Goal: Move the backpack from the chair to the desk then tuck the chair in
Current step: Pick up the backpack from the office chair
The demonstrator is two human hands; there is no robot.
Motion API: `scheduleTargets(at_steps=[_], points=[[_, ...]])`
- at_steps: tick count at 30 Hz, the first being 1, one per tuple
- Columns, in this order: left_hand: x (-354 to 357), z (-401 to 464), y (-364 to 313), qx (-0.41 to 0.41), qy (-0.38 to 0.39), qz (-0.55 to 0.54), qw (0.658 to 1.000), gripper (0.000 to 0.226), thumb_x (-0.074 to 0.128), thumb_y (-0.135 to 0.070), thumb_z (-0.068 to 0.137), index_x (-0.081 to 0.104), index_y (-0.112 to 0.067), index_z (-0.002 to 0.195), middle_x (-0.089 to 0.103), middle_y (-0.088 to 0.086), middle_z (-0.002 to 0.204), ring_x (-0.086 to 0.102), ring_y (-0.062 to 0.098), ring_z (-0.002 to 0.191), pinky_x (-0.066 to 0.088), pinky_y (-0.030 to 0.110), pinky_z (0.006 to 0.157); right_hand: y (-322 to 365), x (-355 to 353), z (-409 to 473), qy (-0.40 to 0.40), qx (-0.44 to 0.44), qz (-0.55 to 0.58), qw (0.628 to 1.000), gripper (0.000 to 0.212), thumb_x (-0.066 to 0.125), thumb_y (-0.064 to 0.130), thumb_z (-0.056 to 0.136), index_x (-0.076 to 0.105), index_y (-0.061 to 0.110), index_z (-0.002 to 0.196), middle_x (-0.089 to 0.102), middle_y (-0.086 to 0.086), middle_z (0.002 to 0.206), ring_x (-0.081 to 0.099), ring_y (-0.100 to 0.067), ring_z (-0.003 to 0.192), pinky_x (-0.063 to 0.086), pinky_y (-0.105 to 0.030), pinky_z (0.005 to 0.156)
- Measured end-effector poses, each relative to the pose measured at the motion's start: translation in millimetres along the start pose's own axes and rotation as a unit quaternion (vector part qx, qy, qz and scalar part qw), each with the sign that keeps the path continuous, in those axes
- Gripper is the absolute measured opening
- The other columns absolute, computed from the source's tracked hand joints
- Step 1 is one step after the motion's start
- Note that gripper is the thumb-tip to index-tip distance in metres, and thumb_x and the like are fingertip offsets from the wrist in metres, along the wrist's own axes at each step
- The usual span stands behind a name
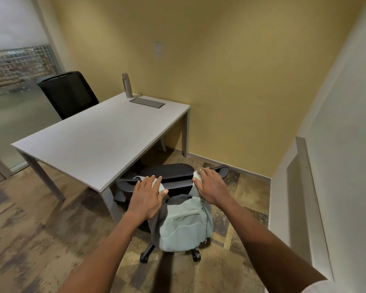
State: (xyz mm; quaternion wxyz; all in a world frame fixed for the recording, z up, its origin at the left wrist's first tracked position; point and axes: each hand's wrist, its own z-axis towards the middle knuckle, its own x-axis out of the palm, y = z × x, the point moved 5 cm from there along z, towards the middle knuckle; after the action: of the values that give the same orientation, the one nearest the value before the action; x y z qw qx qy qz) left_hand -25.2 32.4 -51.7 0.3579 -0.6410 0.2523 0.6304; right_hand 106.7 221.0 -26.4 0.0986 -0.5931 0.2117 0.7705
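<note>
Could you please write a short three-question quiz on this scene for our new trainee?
1. True or false: the backpack already lies on the desk.
2. What stands at the desk's far edge? A) bottle B) laptop C) mug
3. Fill in: both hands rest on the backpack's ____, draped over the chair back.

Key:
1. False; it hangs on the chair.
2. A, the bottle.
3. Straps; left hand, right hand.
</note>
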Motion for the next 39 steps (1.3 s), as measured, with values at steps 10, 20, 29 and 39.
scheduleTargets(at_steps=[10,20,29,39], points=[[-8.2,7.1,11.6,0.003,0.013,-0.038,0.999,0.063,0.017,-0.066,0.094,0.031,-0.039,0.149,0.031,0.003,0.157,0.022,0.024,0.146,0.020,0.051,0.116,8.1,1.1,23.0,0.064,0.159,0.000,0.985,0.049,0.040,0.041,0.099,0.063,0.006,0.124,0.057,-0.021,0.126,0.044,-0.036,0.120,0.034,-0.043,0.102],[-2.4,8.0,29.9,0.011,0.015,-0.038,0.999,0.063,0.013,-0.067,0.093,0.029,-0.041,0.148,0.031,-0.001,0.158,0.024,0.024,0.146,0.022,0.052,0.116,18.1,-9.6,49.0,0.125,0.235,0.022,0.964,0.049,0.062,0.030,0.092,0.058,-0.005,0.126,0.059,-0.022,0.129,0.055,-0.037,0.121,0.051,-0.043,0.097],[-3.5,9.5,40.4,0.004,0.010,-0.032,0.999,0.063,0.013,-0.067,0.092,0.029,-0.042,0.148,0.030,-0.003,0.159,0.023,0.023,0.147,0.019,0.050,0.117,3.8,-24.9,59.4,0.071,0.320,0.125,0.936,0.015,0.061,0.008,0.087,0.065,-0.002,0.096,0.064,-0.022,0.109,0.063,-0.034,0.103,0.050,-0.037,0.077],[-5.0,11.7,41.4,0.003,0.007,-0.055,0.998,0.056,0.017,-0.065,0.094,0.036,-0.047,0.145,0.033,-0.008,0.157,0.025,0.019,0.145,0.020,0.050,0.116,-54.6,-45.4,47.9,0.026,0.486,0.317,0.814,0.018,0.070,0.005,0.080,0.055,0.005,0.071,0.058,-0.011,0.074,0.057,-0.022,0.065,0.037,-0.028,0.043]])
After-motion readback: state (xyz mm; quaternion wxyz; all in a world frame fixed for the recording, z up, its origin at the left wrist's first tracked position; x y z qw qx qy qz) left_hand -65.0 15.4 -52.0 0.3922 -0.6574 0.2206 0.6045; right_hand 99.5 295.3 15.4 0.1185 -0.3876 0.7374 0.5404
